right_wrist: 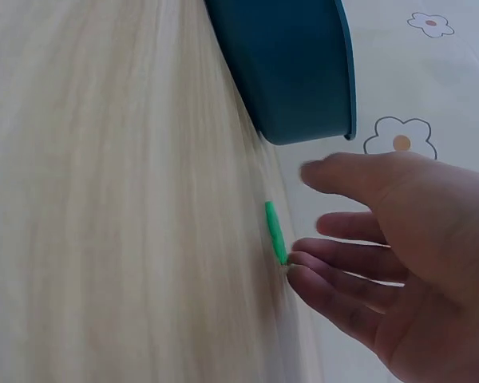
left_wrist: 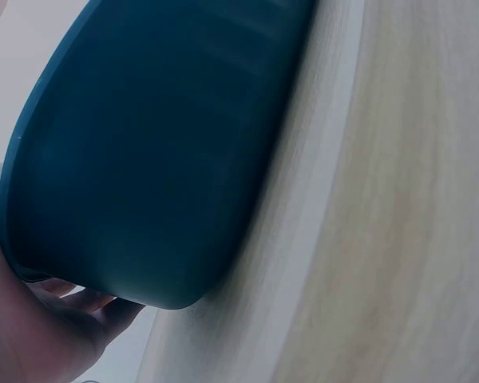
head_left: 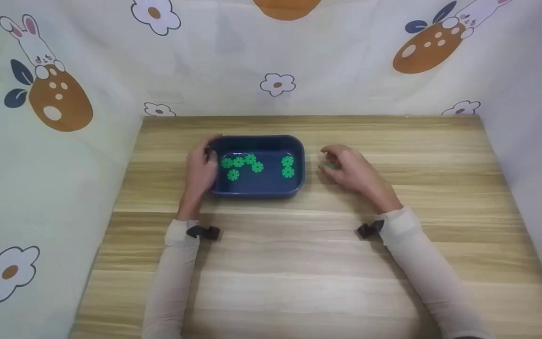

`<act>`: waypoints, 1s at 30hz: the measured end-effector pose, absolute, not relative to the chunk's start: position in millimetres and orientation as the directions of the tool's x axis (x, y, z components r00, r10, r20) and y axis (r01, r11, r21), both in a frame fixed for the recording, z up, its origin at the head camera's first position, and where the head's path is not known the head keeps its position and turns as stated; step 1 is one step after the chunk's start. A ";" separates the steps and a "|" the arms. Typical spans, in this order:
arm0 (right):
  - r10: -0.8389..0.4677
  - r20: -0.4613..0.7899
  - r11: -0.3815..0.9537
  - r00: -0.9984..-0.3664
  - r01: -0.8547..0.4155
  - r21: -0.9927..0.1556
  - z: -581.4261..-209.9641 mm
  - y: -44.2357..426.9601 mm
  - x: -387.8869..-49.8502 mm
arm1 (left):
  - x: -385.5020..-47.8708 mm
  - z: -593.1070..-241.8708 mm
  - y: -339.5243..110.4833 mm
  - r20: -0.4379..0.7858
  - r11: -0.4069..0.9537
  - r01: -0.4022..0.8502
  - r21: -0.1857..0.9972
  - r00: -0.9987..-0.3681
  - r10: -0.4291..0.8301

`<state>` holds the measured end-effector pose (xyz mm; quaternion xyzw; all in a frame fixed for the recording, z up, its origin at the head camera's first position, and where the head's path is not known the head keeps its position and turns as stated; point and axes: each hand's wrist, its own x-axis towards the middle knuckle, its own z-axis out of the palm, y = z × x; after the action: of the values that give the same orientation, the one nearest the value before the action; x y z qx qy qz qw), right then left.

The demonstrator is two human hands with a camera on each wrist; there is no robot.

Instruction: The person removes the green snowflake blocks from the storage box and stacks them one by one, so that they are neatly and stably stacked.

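A dark blue rectangular plastic bin [head_left: 258, 193] stands on the wooden table. My left hand [head_left: 202, 167] grips its left end, with the thumb over the rim and the fingers around the outer wall. Inside lie several green notched snowflake discs [head_left: 233, 174], most toward the left, and two of them [head_left: 288, 166] near the right end. To the right of the bin is my right hand [head_left: 353, 168], its fingers loosely bent and apart from the thumb. In the right wrist view, one green disc [right_wrist: 275, 233] shows edge-on by the fingertips; whether they touch it I cannot tell.
The wood-grain table [head_left: 290, 263] reaches back to a cloth backdrop [head_left: 224, 61] printed with flowers and rabbits. More of this cloth hangs at the left and right sides. Each wrist wears a small black camera strap.
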<state>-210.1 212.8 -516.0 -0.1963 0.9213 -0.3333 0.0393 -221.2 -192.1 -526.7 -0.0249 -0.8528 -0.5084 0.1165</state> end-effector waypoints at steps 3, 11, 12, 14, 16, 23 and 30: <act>-0.364 0.094 0.678 -0.927 -0.332 -0.656 -514.2 206.9 -210.9 | -221.4 -527.4 -192.7 0.233 0.479 0.169 0.861 -0.969 -0.078; -0.366 0.224 0.579 -0.903 -0.410 -0.705 -503.2 185.0 -209.2 | -220.2 -527.9 -192.8 0.235 0.486 0.169 0.858 -0.969 -0.078; -0.373 0.237 0.574 -0.897 -0.423 -0.701 -502.1 181.9 -209.1 | -219.9 -527.5 -192.4 0.230 0.487 0.164 0.858 -0.970 -0.080; -0.392 0.259 0.565 -0.883 -0.453 -0.690 -499.8 175.7 -209.1 | -220.2 -527.4 -191.7 0.224 0.485 0.158 0.860 -0.971 -0.081; -0.416 0.276 0.562 -0.866 -0.484 -0.671 -497.7 169.4 -209.7 | -220.6 -527.6 -191.3 0.224 0.481 0.158 0.862 -0.971 -0.082; -0.449 0.294 0.604 -0.844 -0.529 -0.596 -489.9 153.3 -210.7 | -220.6 -527.5 -190.1 0.216 0.498 0.145 0.855 -0.972 -0.087; -0.523 0.207 0.642 -0.827 -0.542 -0.542 -485.9 138.3 -210.9 | -220.0 -528.2 -192.2 0.213 0.489 0.142 0.860 -0.973 -0.091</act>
<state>-210.9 138.3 -485.9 -0.2940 0.9060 -0.3042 -0.0155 -220.0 -192.2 -528.2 -0.0149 -0.8552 -0.5050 0.1157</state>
